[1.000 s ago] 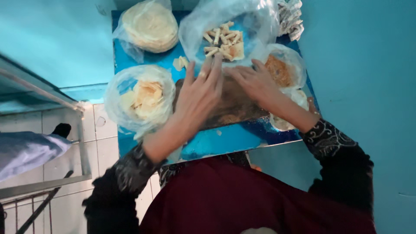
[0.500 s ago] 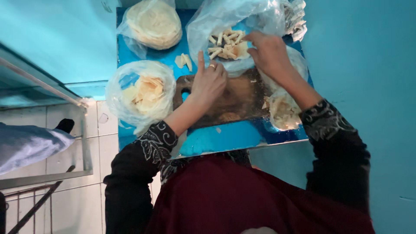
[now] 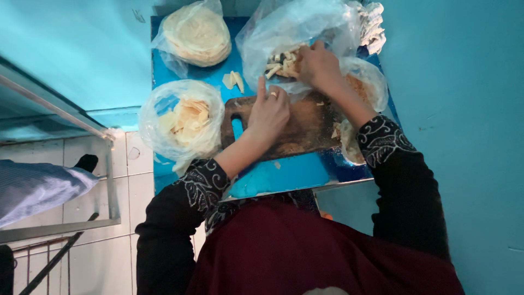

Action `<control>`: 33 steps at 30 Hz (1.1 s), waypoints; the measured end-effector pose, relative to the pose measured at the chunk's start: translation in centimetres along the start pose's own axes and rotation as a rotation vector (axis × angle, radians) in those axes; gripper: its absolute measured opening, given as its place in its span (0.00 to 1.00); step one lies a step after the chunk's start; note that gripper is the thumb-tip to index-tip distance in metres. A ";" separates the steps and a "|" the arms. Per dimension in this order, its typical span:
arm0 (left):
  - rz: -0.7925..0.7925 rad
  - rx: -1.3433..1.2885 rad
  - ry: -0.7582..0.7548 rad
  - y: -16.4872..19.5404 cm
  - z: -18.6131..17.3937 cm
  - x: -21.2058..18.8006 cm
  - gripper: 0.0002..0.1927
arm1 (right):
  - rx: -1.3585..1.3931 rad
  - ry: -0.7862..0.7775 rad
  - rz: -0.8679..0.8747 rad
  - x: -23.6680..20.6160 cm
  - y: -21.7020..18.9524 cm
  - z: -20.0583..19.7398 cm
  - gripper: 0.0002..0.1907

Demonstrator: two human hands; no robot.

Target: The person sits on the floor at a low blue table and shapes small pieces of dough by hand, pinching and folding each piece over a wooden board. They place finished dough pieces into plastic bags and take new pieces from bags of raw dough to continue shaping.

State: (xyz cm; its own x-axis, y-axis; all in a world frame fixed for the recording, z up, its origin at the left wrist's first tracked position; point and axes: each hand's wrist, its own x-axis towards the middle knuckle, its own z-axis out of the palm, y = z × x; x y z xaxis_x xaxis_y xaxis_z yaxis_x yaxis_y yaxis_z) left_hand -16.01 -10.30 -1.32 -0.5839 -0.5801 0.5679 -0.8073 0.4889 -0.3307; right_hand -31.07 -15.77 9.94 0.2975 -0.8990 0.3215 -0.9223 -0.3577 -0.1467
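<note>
A blue table [image 3: 284, 175] carries everything under the two hands. On it lies a dark wooden board [image 3: 305, 128], directly beneath the left hand [image 3: 268, 112], which rests palm down on the board's near half with fingers curled together and the index finger pointing away from the body; a ring shows on one finger. Beyond this hand and touching the board's far edge sits a large clear bag [image 3: 295, 33] of cut strips [image 3: 281, 64]. The right hand [image 3: 318, 64] is at the mouth of that bag, fingers bent down onto the strips; whether it pinches any cannot be told. To the left of the left hand, just beside the board, is a bag of torn flat pieces [image 3: 183, 120]; farther beyond it, a bag of stacked round flatbreads [image 3: 196, 35]. Two loose pieces [image 3: 233, 80] lie between these bags, near the left index fingertip. To the right of the right forearm, another bag [image 3: 367, 82] holds browner contents.
</note>
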 end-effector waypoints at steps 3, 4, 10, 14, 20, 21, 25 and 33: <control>0.003 0.009 0.001 -0.2 -0.9 0.0 0.16 | 0.088 -0.045 -0.068 0.6 0.7 -0.9 0.19; 0.005 -0.022 -0.029 -0.3 -1.3 0.2 0.15 | 0.100 -0.056 -0.097 0.7 0.9 -1.2 0.18; -0.161 -0.444 -0.235 -2.2 -2.7 5.0 0.10 | 0.381 -0.041 0.070 1.3 1.1 -1.8 0.13; -0.279 -0.422 -0.108 -4.0 -2.5 10.1 0.07 | 0.326 0.056 0.014 1.1 1.2 -1.8 0.16; -0.303 -0.559 -0.091 -3.8 -2.8 12.7 0.04 | 0.336 0.173 0.010 0.9 1.4 -2.4 0.18; -0.309 -0.593 -0.110 -4.2 -2.8 12.7 0.04 | 0.337 0.191 0.009 1.0 1.5 -2.5 0.18; -0.322 -0.579 0.150 -6.6 -2.7 12.2 0.07 | 0.461 0.151 0.103 1.6 1.6 -2.5 0.17; -0.412 -0.388 -0.071 -5.5 -3.4 13.8 0.06 | 0.419 0.161 0.110 2.3 1.8 -2.4 0.17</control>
State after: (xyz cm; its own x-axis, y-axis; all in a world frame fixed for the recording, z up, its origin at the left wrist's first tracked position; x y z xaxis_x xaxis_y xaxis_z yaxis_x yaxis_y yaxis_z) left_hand -19.36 -18.81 10.92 -0.2424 -0.8094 0.5349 -0.8868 0.4085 0.2163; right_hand -32.63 -17.87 12.63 0.1304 -0.8985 0.4192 -0.7570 -0.3633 -0.5431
